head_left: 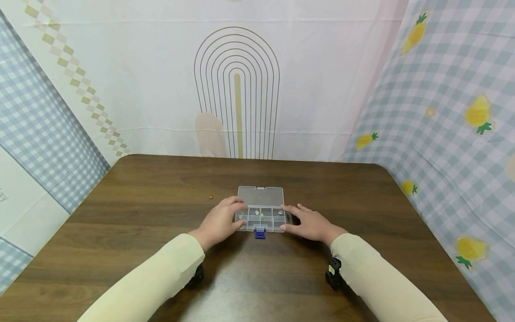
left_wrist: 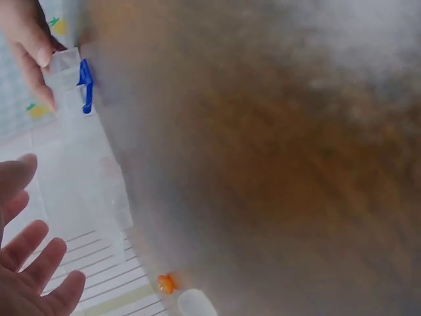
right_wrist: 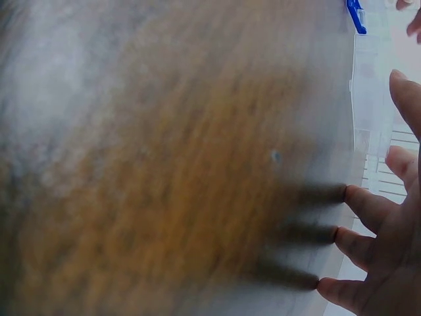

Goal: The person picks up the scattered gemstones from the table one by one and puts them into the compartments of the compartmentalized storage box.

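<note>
A clear plastic compartment box (head_left: 267, 218) lies on the table with its lid (head_left: 260, 196) swung back and its blue latch (head_left: 260, 233) facing me. Small pale pieces sit in some of its compartments. My left hand (head_left: 220, 220) is at the box's left end, its fingertips over the edge compartments. In the left wrist view its fingers (left_wrist: 46, 263) are spread and loosely bent. At the opposite end is my right hand (head_left: 311, 222), thumb and forefinger by the box edge. The right wrist view shows its other fingers (right_wrist: 371, 210) spread, fingertips down on the tabletop.
Left of the box, a small orange-brown piece (head_left: 211, 197) lies on the brown wooden table (head_left: 161, 183). A white rounded thing (left_wrist: 197, 303) shows near it in the left wrist view. Patterned cloth (head_left: 161, 80) hangs behind the table, and checked cloth (head_left: 442, 134) hangs on the right.
</note>
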`<state>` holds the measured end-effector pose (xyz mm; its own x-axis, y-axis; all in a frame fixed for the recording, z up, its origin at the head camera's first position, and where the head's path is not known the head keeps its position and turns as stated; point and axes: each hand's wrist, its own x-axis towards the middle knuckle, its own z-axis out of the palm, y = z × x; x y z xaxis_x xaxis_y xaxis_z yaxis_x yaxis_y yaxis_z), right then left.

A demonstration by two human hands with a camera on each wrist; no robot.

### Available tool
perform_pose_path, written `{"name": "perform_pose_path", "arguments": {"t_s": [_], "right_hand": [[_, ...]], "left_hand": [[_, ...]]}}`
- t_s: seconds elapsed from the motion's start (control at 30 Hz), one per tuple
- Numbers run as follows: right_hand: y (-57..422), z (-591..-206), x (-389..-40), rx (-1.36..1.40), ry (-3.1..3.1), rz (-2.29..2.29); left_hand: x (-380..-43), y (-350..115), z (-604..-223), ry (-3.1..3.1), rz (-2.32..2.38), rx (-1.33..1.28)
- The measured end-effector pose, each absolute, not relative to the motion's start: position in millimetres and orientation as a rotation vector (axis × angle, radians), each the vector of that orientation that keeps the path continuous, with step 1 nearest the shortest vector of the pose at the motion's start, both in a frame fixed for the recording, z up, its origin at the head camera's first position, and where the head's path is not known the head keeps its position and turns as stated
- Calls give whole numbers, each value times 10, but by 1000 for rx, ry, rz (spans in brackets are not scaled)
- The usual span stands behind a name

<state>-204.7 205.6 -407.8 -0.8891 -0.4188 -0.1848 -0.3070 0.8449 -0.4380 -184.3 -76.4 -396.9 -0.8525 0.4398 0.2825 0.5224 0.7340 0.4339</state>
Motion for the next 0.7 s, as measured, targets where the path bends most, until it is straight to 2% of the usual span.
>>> {"name": "perform_pose_path", "arguments": {"t_s": [0.7], "right_hand": [[2059,-4081,-2049,-545,2746,-583]], "left_hand": [[-1847,-1059,-3886,-2831,-920,-724]]}}
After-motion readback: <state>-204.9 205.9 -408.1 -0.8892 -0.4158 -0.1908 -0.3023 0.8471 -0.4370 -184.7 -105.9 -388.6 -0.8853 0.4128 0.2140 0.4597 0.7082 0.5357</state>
